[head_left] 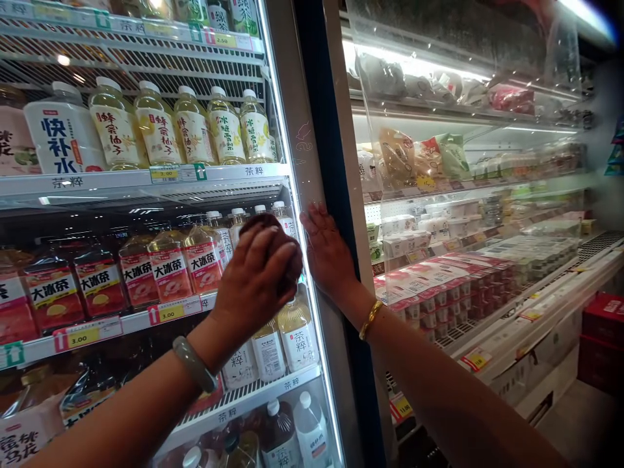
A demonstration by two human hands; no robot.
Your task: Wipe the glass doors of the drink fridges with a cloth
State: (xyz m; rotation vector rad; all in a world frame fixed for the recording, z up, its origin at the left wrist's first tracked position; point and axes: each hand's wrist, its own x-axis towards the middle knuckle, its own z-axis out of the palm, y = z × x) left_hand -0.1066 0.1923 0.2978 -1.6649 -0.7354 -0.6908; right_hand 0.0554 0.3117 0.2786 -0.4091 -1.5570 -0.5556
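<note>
Dark cloth (291, 272), bunched, at the glass door (146, 211); gripped by curled fingers of left hand (258, 266), forearm angled up rightward. Right hand (329, 250) rests against door frame (305, 130), fingers extended.

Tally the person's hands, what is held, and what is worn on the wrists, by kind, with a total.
Hands: 2 (left hand, right hand)
Bunched dark cloth: 1
Grey bangle: 1
Gold bracelet: 1
Total: 5
</note>
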